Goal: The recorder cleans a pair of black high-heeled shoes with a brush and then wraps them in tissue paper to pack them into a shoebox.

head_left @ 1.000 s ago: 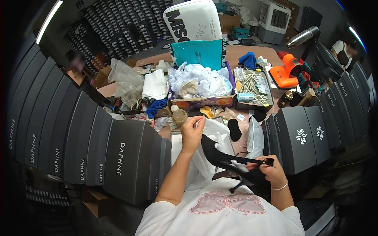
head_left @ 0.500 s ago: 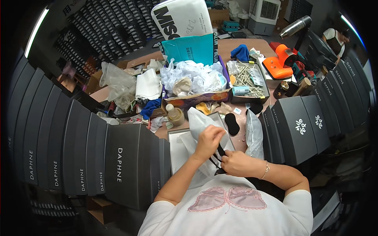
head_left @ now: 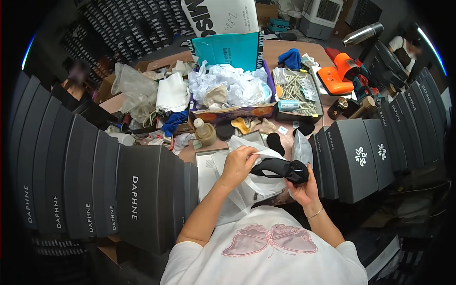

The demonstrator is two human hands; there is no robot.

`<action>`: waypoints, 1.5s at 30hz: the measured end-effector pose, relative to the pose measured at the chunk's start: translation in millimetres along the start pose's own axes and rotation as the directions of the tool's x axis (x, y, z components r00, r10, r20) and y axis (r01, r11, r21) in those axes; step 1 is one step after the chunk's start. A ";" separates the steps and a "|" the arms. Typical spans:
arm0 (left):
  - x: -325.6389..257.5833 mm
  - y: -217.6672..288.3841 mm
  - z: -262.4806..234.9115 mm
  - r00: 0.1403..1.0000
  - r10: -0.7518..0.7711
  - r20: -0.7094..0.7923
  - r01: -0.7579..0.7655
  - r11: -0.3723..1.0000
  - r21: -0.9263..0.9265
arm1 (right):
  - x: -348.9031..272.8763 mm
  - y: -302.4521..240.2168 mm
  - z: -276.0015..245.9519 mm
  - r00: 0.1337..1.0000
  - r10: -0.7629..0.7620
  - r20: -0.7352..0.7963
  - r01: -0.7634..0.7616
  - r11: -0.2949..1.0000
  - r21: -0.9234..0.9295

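Tall black shoe boxes (head_left: 137, 199) with white lettering on their ends stand in a curved row along the left of the counter (head_left: 273, 50). More black boxes (head_left: 358, 159), these with a white emblem, stand in a row on the right. An open grey box (head_left: 211, 166) lies flat on the counter just in front of the person, with a white plastic bag (head_left: 256, 183) over it. Behind the clutter stands a teal box (head_left: 230, 50) with dark edges, and above it leans a white package (head_left: 223, 14) printed in large black letters. A shallow cardboard tray (head_left: 237, 113) of crumpled white paper sits mid-counter, and a small white label (head_left: 282, 129) lies near it.
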State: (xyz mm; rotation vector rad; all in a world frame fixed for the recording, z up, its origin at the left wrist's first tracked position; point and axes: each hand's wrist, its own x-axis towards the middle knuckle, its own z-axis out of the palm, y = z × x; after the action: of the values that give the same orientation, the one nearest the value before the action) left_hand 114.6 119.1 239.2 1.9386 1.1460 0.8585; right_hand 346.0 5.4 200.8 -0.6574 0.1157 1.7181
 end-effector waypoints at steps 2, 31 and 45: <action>3.5 6.2 2.6 1.000 -0.014 -0.022 0.014 1.000 -0.006 | -1.9 4.3 0.9 1.000 -0.013 -0.024 0.014 0.997 0.072; -50.5 5.0 41.6 0.722 -0.484 0.495 0.476 -0.171 -0.862 | 25.1 40.6 43.3 0.699 0.143 0.701 0.606 -0.640 -0.473; -104.2 -47.5 -4.5 0.917 -0.229 -0.326 0.160 0.961 -0.225 | 49.1 -12.9 38.9 0.964 0.111 0.241 0.053 0.808 -0.586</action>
State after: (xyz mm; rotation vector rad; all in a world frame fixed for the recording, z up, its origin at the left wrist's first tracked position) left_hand 50.5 42.5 183.0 1.5190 1.3780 1.1895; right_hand 338.6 67.8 213.0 -0.8675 -0.6316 1.8610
